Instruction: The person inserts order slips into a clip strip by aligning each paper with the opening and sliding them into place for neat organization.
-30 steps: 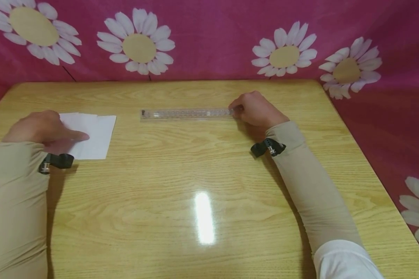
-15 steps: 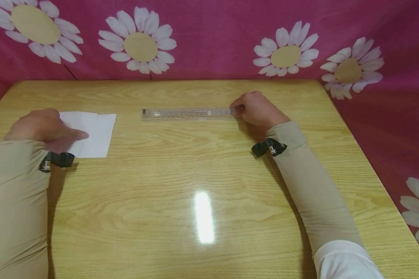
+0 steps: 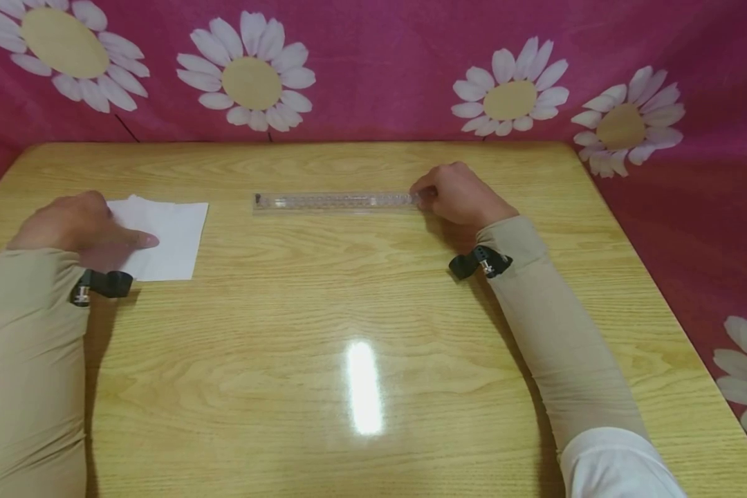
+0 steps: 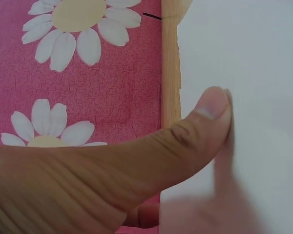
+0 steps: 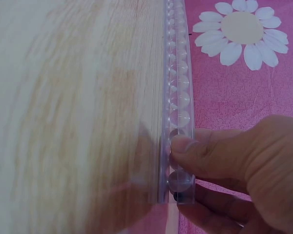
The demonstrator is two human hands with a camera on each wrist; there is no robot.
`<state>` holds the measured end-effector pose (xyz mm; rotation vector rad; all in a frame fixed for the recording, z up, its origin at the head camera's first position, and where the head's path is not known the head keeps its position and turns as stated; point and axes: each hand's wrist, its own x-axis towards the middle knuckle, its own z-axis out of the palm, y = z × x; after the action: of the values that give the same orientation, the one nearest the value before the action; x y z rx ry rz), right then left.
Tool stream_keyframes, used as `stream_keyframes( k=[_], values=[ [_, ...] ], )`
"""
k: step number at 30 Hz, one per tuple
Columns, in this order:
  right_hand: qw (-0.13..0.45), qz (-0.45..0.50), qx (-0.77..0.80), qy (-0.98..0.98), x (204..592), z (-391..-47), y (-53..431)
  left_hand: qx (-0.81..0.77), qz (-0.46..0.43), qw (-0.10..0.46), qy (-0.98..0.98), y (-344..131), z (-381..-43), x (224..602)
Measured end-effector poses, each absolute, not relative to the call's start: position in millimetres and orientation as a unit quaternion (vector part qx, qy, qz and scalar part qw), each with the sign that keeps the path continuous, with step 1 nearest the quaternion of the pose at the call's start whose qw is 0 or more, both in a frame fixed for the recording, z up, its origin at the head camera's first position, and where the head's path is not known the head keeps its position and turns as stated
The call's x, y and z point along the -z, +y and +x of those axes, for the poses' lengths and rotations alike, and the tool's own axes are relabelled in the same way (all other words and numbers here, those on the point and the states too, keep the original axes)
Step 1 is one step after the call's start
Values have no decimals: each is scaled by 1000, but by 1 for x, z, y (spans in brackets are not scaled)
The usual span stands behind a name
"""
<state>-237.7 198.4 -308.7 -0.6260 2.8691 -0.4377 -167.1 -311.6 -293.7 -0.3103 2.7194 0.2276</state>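
My left hand point(image 3: 75, 225) holds a white sheet of paper point(image 3: 177, 238) at the table's left side. In the left wrist view the thumb lies across the paper's face, and a fingertip point(image 4: 149, 214) shows at its edge; the other fingers are hidden. Toward the back of the table, a long clear plastic case point(image 3: 336, 202) stretches sideways, with a row of clear balls point(image 5: 179, 100) inside. My right hand point(image 3: 457, 194) pinches its right end, thumb on the near face and fingers behind. A small dark spot point(image 3: 258, 199) marks the far left end.
Both hands are over a wood-grain table point(image 3: 286, 311) with a bright light reflection point(image 3: 364, 387) at its middle front. A pink cloth with daisies point(image 3: 373, 76) hangs along the back and right edges. Dark wrist cameras point(image 3: 481, 263) sit on both sleeves.
The paper's top edge has risen into a small peak near the left hand. Both hands and the plastic case have stayed nearly in place.
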Motion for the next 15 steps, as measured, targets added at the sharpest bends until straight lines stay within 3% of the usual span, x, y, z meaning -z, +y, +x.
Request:
stream_keyframes(
  k=[15],
  values=[
    [92,-211,153,961,309,-238,199,-111,-94,196,970,-318,-170,300]
  ],
)
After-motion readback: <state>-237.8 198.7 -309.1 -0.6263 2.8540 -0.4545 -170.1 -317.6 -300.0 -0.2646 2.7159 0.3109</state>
